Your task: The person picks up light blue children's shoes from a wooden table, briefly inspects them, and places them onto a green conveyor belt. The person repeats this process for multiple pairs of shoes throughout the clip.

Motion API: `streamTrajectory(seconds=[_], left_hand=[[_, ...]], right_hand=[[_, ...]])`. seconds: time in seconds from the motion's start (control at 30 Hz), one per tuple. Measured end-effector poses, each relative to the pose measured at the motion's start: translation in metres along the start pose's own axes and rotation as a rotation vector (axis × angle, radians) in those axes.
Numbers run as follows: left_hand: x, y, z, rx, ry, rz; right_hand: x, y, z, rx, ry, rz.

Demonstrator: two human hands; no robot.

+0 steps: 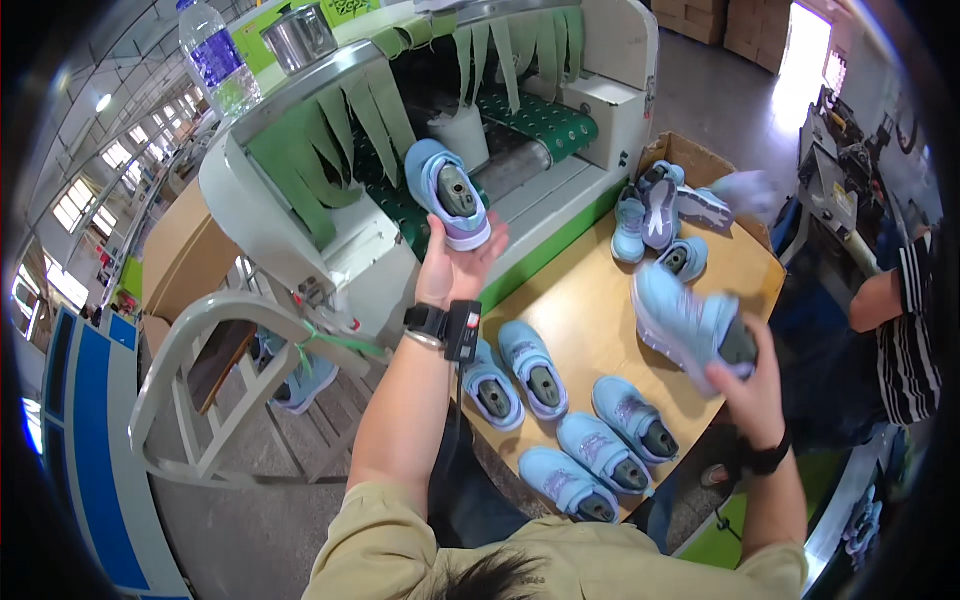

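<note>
My left hand (458, 268) supports a light-blue sneaker (425, 165) by its heel, palm up beneath it. A dark grey shoe last (456, 190) fills that sneaker, whose toe points into the machine's mouth over the green conveyor belt (540, 125). Over the table my right hand (757, 390) grips a second light-blue sneaker (675, 305) around the heel, its toe angled to the upper left; motion blurs it slightly. Several matching sneakers (600, 450) stand on the wooden tabletop (570, 300) close to me, each with a last inside.
Green strip curtains (330, 140) hang over the machine's openings. More sneakers (660, 215) cluster at the table's far end beside a cardboard box (700, 155). A white tubular rack (210, 380) stands left. Another person's arm (875, 300) shows at right. A bottle (215, 55) and metal cup (298, 38) top the machine.
</note>
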State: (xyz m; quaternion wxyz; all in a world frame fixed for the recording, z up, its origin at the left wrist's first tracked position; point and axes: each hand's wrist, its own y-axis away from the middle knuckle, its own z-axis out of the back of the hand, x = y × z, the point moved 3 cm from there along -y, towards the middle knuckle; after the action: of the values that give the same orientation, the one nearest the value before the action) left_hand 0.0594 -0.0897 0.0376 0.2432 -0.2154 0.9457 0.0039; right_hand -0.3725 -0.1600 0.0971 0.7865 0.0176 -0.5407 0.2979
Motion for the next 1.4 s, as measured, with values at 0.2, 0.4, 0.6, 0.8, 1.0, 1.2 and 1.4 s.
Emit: streamTrajectory(seconds=[0.2, 0.4, 0.6, 0.8, 1.0, 1.2, 1.4], left_hand=[[-0.027, -0.001, 0.003, -0.102, 0.032, -0.149], [0.02, 0.02, -0.038, -0.087, -0.055, 0.156], [0.019, 0.133, 0.006, -0.142, -0.193, 0.396], [0.029, 0.205, 0.036, -0.308, -0.09, 0.411], [0.065, 0.219, 0.025, -0.302, -0.092, 0.484], [0.079, 0.213, -0.013, -0.258, -0.292, 0.519], [0.067, 0.233, -0.01, -0.329, -0.407, 0.502]], right_hand=[[0.086, -0.205, -0.097, -0.072, 0.107, 0.43], [0.018, -0.345, -0.183, 0.232, 0.779, 0.193], [0.04, -0.263, -0.137, 0.678, 0.445, 0.292], [-0.005, -0.093, 0.014, 0.491, 0.5, -0.134], [-0.188, 0.037, -0.021, 0.467, 0.198, -0.515], [-0.129, 0.026, -0.05, 0.24, -0.115, -0.616], [-0.114, 0.022, -0.06, 0.272, 0.442, -0.099]])
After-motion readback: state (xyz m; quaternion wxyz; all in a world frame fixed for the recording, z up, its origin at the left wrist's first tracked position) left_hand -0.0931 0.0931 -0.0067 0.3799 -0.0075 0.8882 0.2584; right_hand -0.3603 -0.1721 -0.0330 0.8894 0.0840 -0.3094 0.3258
